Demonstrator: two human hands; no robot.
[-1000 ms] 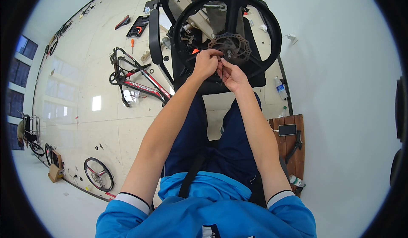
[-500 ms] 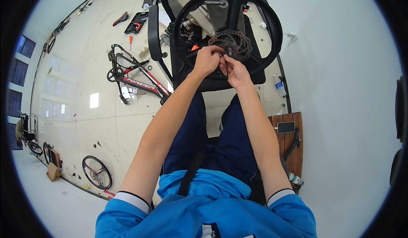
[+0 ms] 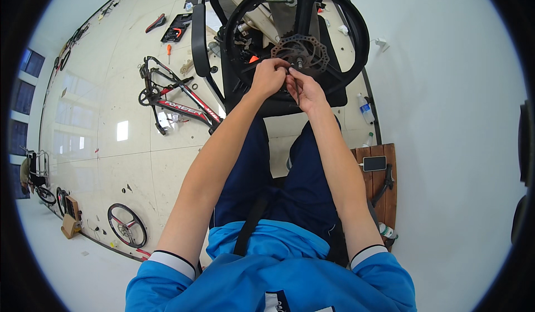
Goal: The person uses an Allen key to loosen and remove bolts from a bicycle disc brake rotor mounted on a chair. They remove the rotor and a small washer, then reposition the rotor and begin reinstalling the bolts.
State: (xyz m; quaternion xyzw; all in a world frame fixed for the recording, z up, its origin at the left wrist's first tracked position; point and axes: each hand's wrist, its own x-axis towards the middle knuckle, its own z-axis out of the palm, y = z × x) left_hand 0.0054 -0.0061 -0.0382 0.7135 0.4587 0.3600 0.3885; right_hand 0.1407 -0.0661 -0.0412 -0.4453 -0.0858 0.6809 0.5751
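Observation:
My left hand [image 3: 269, 75] pinches just below the axle [image 3: 300, 63] of a black spoked wheel [image 3: 359, 39] with a metal brake disc [image 3: 312, 49]; what its fingertips hold is too small and hidden to make out. My right hand [image 3: 306, 89] is closed on a thin dark rod [image 3: 297, 93] that points down from the fingertips, close beside my left fingers. The wheel rests on a black chair [image 3: 198, 44], among a cream-coloured frame part [image 3: 251, 2] and small dark parts.
A black-and-red bike frame [image 3: 184, 108], red wheel [image 3: 128, 225], tool case [image 3: 177, 27], orange screwdriver [image 3: 169, 52] and saddle [image 3: 156, 23] lie on the floor [image 3: 95, 172]. A wooden bench [image 3: 384, 200] at right holds a phone [image 3: 374, 163]; bottles [image 3: 365, 108] stand nearby. A white wall [image 3: 446, 144] bounds the right.
My hands stay together at the hub, with slight finger movements; both have shifted slightly up the picture, as have the wheel and surroundings.

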